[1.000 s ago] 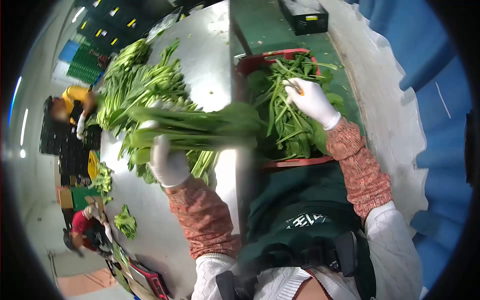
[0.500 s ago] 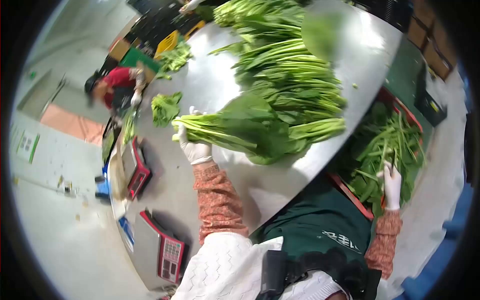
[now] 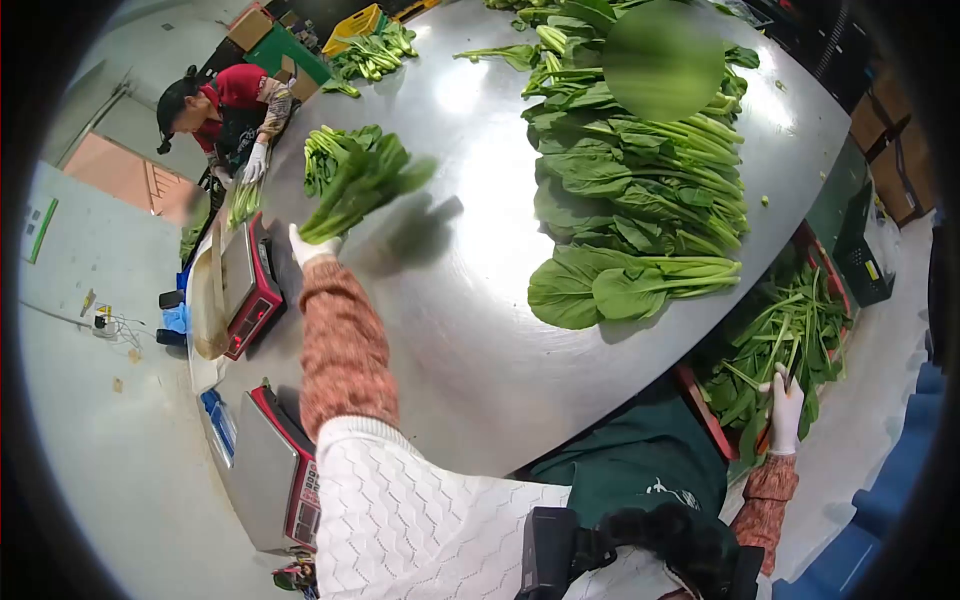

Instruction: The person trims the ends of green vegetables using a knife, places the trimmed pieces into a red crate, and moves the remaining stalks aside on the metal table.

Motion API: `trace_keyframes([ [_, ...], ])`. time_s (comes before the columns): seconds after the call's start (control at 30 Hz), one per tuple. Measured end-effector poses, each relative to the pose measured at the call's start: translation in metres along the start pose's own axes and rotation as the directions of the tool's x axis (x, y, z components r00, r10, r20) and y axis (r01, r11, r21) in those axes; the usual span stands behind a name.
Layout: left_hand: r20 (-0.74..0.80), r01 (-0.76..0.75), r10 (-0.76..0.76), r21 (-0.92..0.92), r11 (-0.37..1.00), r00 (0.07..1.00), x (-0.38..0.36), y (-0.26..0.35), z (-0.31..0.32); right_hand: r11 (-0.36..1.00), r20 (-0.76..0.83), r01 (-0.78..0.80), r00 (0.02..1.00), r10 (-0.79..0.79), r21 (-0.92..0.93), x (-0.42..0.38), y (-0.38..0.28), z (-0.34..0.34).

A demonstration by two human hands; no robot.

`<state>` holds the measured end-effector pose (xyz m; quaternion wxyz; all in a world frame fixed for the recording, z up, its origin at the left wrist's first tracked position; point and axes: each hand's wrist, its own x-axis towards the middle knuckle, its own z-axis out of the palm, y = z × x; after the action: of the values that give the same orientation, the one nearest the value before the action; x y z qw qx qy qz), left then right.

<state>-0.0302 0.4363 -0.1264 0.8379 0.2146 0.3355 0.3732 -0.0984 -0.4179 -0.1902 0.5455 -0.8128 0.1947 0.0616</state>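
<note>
My left hand point(image 3: 314, 246), in a white glove, is closed around the stalk end of a bunch of leafy greens point(image 3: 362, 190). The bunch is held over the left part of the metal table, its blurred leaves pointing right. Just behind it lies a small pile of greens point(image 3: 322, 160). Over a red crate of loose leaves and stems point(image 3: 775, 345), my gloved right hand point(image 3: 787, 408) has its fingers curled. A thin dark piece shows at those fingers, too small to name. A long row of greens point(image 3: 640, 190) lies across the table, stalks to the right.
Two red-edged scales point(image 3: 262, 315) point(image 3: 300, 490) stand along the table's left edge. A co-worker in a red top point(image 3: 240, 90) handles greens point(image 3: 245, 203) at the far left. More greens point(image 3: 375, 52) lie at the back. Cardboard boxes point(image 3: 895, 140) and a black crate point(image 3: 868, 240) are at right.
My left hand has carried the bunch left, away from the row, toward the small pile. The view has shifted a little. My right hand stays at the red crate.
</note>
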Motion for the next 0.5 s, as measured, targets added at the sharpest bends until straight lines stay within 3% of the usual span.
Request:
trace_keyframes([
  [0.07,-0.109,0.113,-0.1,0.128,0.985,0.989,-0.013,0.002,0.023,0.999,-0.012,0.027,1.0,-0.028,-0.017,0.009,0.005,0.008],
  [0.13,0.257,-0.082,-0.028,0.406,0.91,0.966,-0.016,-0.025,0.011,0.998,-0.025,0.067,0.997,-0.067,0.012,0.01,-0.006,0.022],
  [0.2,-0.081,0.249,-0.236,0.254,0.935,0.968,-0.015,-0.056,0.007,0.997,0.02,0.072,0.997,-0.072,-0.018,0.008,-0.02,0.031],
  [0.27,0.193,-0.039,-0.06,0.471,0.881,0.979,-0.085,-0.107,0.01,0.995,0.025,0.102,0.995,-0.101,-0.016,0.008,-0.015,0.039],
  [0.33,0.382,-0.306,0.04,0.668,0.678,0.923,-0.162,-0.148,0.024,0.997,0.062,0.075,0.995,-0.075,-0.008,-0.003,-0.036,0.044],
  [0.37,0.503,-0.404,0.025,0.663,0.63,0.864,-0.195,-0.162,0.029,0.986,0.079,0.165,0.983,-0.165,0.009,0.003,-0.021,0.043],
  [0.4,0.615,-0.484,-0.021,0.642,0.595,0.789,-0.229,-0.179,0.033,0.988,0.074,0.135,0.989,-0.129,-0.077,-0.002,-0.03,0.041],
  [0.43,0.72,-0.561,-0.067,0.593,0.578,0.691,-0.259,-0.195,0.039,0.98,0.085,0.196,0.978,-0.191,-0.048,-0.005,-0.032,0.041],
  [0.47,0.781,-0.675,-0.104,0.591,0.441,0.616,-0.287,-0.206,0.046,0.983,0.064,0.183,0.982,-0.18,-0.036,-0.009,-0.029,0.042],
  [0.5,0.874,-0.8,-0.13,0.482,0.358,0.469,-0.308,-0.221,0.051,0.941,0.061,0.304,0.953,-0.298,-0.151,-0.001,-0.011,0.038],
])
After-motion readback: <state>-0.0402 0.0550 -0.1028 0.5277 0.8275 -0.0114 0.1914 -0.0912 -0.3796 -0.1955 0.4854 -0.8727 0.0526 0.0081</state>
